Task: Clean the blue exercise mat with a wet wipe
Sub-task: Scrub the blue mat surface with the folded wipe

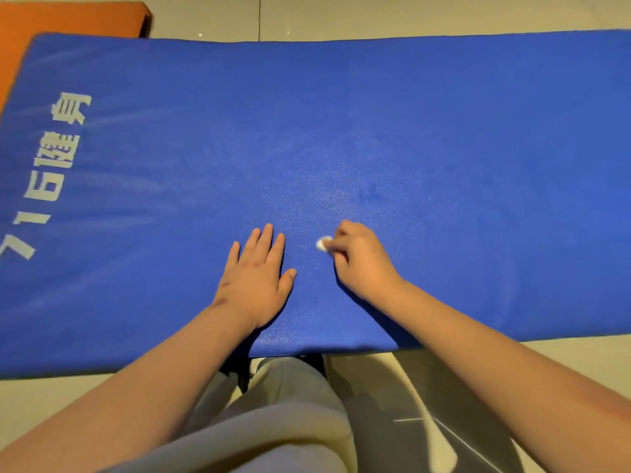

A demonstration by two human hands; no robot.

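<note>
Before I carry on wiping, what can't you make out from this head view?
Head view, wet wipe: only a small white bit shows; the right hand curled round it hides the rest.
Head view, blue mat: right end and near left corner run off the frame; the flat left hand covers a patch.
Head view, white lettering: blurred, its lowest part cut by the left edge.

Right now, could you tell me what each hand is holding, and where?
Right hand grips a bunched wet wipe; one end shows. Left hand holds nothing.
</note>
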